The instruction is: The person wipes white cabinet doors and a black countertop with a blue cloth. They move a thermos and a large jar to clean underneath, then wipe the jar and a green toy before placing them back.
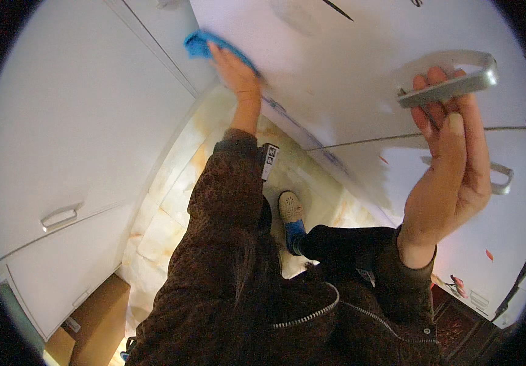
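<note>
My left hand lies on a bright blue cloth, which touches the lower edge of a glossy white cabinet front. Part of the cloth is hidden under my palm, and its edge is a little blurred. At the right, the fingers of my right hand are hooked through a silvery metal bar handle on the same front. My right thumb rests below the bar.
A second handle sits on the neighbouring front. Opposite stands a white cabinet with its own handle. Between them are marble-look floor tiles and my slippered foot. Cardboard boxes stand at lower left.
</note>
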Demonstrator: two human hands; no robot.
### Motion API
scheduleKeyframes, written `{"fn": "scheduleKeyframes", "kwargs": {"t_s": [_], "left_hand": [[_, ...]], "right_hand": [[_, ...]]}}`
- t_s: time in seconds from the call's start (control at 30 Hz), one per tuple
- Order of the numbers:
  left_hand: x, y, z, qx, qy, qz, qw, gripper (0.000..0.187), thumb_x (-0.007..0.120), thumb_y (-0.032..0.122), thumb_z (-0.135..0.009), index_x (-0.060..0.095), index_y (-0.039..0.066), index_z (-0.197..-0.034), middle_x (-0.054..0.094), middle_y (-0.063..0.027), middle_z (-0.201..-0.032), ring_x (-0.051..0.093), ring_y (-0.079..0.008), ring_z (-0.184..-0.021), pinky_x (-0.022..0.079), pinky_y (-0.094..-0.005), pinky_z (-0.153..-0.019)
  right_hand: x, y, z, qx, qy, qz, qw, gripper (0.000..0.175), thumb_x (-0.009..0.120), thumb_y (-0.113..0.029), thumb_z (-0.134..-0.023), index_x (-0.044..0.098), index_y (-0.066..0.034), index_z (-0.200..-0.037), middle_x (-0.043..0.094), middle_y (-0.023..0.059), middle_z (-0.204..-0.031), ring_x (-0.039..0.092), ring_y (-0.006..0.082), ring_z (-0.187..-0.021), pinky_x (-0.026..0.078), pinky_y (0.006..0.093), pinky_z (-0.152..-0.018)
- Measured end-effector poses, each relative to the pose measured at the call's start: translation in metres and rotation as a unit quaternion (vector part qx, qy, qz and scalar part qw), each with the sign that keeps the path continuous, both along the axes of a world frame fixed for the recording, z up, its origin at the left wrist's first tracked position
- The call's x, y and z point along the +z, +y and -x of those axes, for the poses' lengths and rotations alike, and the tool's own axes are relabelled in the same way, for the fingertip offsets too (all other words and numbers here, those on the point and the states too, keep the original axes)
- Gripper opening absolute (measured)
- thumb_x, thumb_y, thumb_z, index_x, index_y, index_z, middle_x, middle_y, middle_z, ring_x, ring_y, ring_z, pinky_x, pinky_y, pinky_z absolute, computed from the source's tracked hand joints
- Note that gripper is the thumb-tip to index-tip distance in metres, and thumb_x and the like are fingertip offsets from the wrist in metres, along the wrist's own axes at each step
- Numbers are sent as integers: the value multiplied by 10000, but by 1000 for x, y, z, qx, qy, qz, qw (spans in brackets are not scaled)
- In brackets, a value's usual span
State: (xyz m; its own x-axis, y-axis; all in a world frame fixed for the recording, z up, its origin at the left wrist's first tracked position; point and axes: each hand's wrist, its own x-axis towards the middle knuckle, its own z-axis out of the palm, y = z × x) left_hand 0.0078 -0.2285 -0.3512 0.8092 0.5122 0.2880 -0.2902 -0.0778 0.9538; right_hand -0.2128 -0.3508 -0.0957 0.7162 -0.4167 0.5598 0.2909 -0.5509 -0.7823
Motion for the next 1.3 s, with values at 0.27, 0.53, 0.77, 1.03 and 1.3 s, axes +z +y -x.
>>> {"fn": "scheduleKeyframes", "kwargs": {"t_s": [0.27, 0.53, 0.77, 1.03, 1.3], "left_hand": [[-225, -27, 59, -261, 234, 427, 834, 686, 305, 605, -1007, 392, 90, -1452, 500, -87, -1400, 489, -292, -1221, 411, -452, -1033], [-178, -80, 126, -253, 305, 530, 750, 550, 333, 490, -1032, 417, 73, -1381, 507, -104, -1358, 490, -304, -1217, 403, -437, -1049], [-91, 35, -41, -155, 118, 296, 935, 642, 316, 413, -1045, 213, -1, -1524, 329, -200, -1522, 393, -333, -1338, 298, -417, -1135], [-196, -109, 186, -255, 340, 456, 782, 586, 314, 355, -1046, 250, -1, -1508, 358, -206, -1493, 395, -320, -1317, 291, -419, -1126], [-68, -59, 98, -218, 276, 395, 849, 571, 339, 345, -1032, 304, -10, -1478, 416, -226, -1433, 431, -332, -1252, 310, -446, -1095]], "right_hand": [[3, -1, -1, -11, 8, -46, 999, 407, 353, -143, -1042, 490, 71, -1359, 620, 258, -1239, 647, 355, -1118, 557, 378, -926], [-1, -7, -4, 27, -14, -14, 999, 393, 348, -100, -1036, 485, 91, -1351, 627, 273, -1215, 652, 364, -1104, 571, 381, -916], [1, -11, -4, 26, -33, 16, 999, 359, 389, -42, -1012, 520, 122, -1303, 626, 301, -1191, 658, 376, -1081, 583, 385, -894], [-3, -5, 0, 18, -63, 20, 998, 343, 453, -26, -982, 544, 121, -1279, 641, 279, -1164, 671, 336, -1044, 590, 360, -849], [-4, -11, 4, 4, -78, 61, 995, 362, 515, -51, -956, 547, 115, -1276, 654, 253, -1134, 686, 302, -993, 592, 350, -811]]}}
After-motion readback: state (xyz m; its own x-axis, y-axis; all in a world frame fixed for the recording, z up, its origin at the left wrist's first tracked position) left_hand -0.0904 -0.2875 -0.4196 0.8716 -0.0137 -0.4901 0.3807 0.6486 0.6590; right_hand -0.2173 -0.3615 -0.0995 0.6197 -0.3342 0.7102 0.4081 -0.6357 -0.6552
